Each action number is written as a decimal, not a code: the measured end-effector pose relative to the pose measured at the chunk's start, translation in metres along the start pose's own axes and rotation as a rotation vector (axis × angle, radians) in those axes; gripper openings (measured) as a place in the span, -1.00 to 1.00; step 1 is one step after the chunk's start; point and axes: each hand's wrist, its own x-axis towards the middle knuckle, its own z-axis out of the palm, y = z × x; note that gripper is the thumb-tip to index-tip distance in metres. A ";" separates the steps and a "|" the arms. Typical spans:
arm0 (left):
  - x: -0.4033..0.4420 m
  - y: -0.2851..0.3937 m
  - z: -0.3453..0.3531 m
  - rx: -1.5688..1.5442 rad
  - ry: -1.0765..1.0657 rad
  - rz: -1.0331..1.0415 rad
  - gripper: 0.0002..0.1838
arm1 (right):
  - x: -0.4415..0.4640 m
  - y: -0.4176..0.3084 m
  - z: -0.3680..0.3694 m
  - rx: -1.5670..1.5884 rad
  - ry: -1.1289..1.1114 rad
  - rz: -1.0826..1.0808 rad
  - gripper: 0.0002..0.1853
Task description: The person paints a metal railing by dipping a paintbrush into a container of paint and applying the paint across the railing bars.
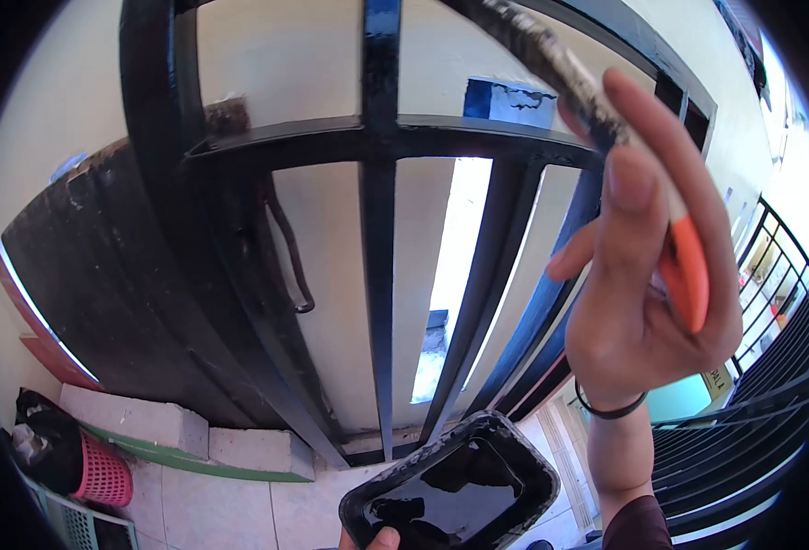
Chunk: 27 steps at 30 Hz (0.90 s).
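Note:
My right hand [624,312] is raised at the right, its fingers closed around a paintbrush [551,60]. The handle has an orange end and is smeared with black paint; its far end runs up to the top edge, where the bristles cannot be made out. Low in the view, my left hand [385,539] grips the near rim of a black paint tray [537,458], and only the thumb and a bit of finger show. Glossy black paint [468,486] lies in the tray. Just ahead stands a black metal grille [379,229], its crossbar near my right fingers.
A dark panel [102,275] stands behind the grille on the left. Below it are a green-edged step [258,454], a pink basket [104,472] and a black bag [51,449]. Black railings [743,458] run along the right side. Pale tiles [221,509] cover the floor.

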 end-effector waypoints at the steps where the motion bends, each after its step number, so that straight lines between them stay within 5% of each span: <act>1: 0.003 0.002 0.002 0.003 0.002 -0.010 -0.30 | 0.001 0.000 -0.001 -0.011 0.016 0.052 -0.62; 8: 0.015 -0.005 0.000 -0.008 -0.010 -0.079 -0.29 | -0.007 0.014 -0.043 -0.133 0.017 0.147 -0.61; 13: 0.017 -0.012 0.017 -0.007 0.011 -0.021 -0.26 | -0.001 0.015 -0.027 -0.107 -0.020 -0.052 -0.62; 20: 0.025 -0.018 0.016 -0.023 -0.049 -0.033 -0.25 | -0.017 0.047 -0.056 -0.286 0.216 0.168 -0.69; 27: 0.039 -0.021 0.017 0.026 -0.156 -0.056 -0.28 | -0.018 0.017 -0.045 -0.278 0.119 0.208 -0.55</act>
